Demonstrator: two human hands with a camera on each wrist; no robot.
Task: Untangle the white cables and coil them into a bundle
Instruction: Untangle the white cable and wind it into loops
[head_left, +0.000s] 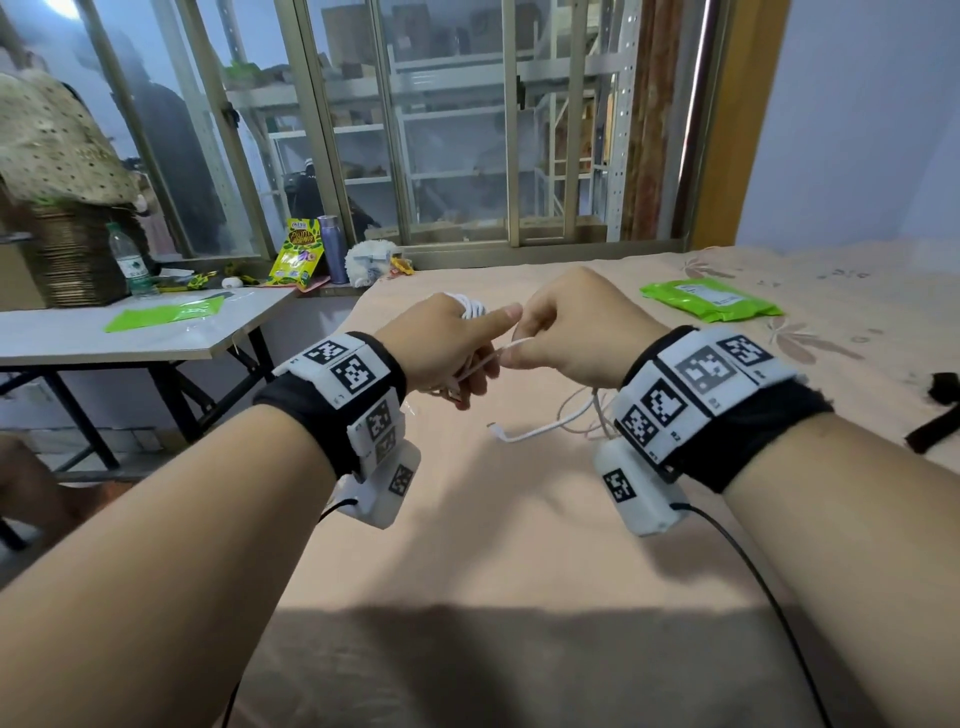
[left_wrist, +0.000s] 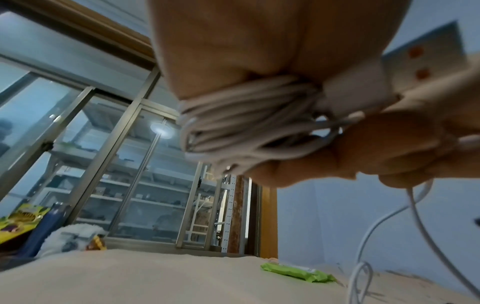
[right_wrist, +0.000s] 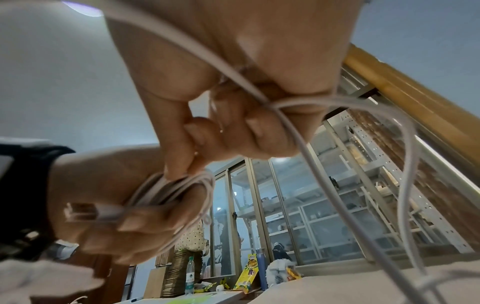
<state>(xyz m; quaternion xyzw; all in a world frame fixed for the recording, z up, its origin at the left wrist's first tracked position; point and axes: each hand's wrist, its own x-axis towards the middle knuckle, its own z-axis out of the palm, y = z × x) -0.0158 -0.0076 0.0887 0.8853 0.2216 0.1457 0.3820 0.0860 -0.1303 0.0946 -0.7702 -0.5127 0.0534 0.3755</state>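
White cables (left_wrist: 241, 123) are mostly wound: a thick coil sits around my left hand (head_left: 441, 343), whose grip curls on it. My right hand (head_left: 566, 332) pinches the loose strand, with a tail (head_left: 545, 428) left trailing on the bed (head_left: 519, 519).

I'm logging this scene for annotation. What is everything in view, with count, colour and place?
cable coil: one, white, wound on left fingers
loose cable: white, trailing onto bed
bed: one, peach sheet
packet: one, green, on bed
folding table: one, grey, left
water bottle: one, clear, on table
snack bag: one, yellow-green, by window
flask: one, purple, by window
left hand: holds coil
right hand: pinches cable
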